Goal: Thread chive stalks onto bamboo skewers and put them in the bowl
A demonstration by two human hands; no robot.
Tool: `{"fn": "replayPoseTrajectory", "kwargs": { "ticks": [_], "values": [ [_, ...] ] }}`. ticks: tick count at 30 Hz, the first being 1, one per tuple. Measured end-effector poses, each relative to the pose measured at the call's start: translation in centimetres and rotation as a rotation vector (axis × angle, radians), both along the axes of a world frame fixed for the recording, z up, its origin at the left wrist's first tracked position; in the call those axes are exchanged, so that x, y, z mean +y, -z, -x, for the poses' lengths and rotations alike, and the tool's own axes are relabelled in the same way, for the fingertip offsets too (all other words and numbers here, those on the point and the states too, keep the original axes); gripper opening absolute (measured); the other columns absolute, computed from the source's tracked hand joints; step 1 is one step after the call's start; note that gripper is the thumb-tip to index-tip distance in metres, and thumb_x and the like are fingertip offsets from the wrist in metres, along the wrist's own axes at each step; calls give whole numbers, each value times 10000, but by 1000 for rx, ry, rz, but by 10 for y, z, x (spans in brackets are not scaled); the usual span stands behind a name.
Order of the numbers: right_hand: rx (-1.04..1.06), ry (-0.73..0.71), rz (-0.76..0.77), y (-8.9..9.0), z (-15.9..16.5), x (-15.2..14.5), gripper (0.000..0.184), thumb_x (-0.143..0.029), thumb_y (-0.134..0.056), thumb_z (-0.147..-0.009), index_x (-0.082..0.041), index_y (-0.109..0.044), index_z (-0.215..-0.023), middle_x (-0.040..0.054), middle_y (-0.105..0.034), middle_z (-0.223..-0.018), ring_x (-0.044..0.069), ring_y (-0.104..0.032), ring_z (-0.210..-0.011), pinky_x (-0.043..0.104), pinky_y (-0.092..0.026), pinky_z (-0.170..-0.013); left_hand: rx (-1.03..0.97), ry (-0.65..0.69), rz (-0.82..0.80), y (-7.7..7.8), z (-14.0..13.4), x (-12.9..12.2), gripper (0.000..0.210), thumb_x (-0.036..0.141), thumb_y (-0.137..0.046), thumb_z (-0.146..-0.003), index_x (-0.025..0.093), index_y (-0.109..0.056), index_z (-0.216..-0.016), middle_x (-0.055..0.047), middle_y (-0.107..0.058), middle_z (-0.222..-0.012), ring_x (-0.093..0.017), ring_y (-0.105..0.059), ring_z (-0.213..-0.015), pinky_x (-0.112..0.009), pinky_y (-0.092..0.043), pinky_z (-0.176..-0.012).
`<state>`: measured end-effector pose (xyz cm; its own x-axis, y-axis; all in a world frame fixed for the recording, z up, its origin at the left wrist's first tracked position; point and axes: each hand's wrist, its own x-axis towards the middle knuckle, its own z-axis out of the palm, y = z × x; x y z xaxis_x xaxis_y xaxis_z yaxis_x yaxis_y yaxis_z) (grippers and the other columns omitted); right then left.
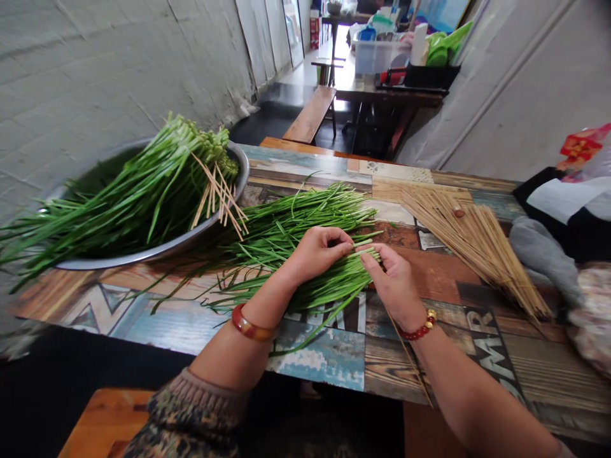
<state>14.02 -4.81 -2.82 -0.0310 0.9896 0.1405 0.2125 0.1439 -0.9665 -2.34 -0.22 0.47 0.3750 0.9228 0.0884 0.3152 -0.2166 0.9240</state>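
Observation:
Garlic chives point(305, 219) lie in a loose pile on the table, their pale cut ends towards the right. My left hand point(322, 254) is closed in a pinch at the stem ends of a few chives. Close beside it, my right hand point(394, 280) has thumb and fingers closed at the same stem ends. A thin bamboo skewer point(409, 356) runs from under my right hand down towards the table's front edge; its upper end is hidden by the hand and chives.
A metal basin point(157, 249) at left is heaped with chives, with several short skewers point(220, 194) on them. A spread bundle of bamboo skewers point(477, 242) lies at right, near a grey cloth bag point(544, 254). Behind stand a wooden bench point(312, 114) and another table with a plastic bin point(379, 57).

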Motion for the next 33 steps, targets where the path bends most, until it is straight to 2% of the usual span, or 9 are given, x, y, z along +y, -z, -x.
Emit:
{"fn": "replayPoseTrajectory", "kwargs": {
  "ticks": [33],
  "values": [
    [-39, 24, -13, 0, 0, -1, 229, -310, -526, -851, -191, -669, -983, 49, -697, -923, 183, -621, -807, 280, -476, -697, -49, 3, 45, -2, -1, -1, 166, 236, -592, -743, 106, -682, -692, -7, -619, -634, -81, -484, -567, -189, -369, -529]
  ]
}}
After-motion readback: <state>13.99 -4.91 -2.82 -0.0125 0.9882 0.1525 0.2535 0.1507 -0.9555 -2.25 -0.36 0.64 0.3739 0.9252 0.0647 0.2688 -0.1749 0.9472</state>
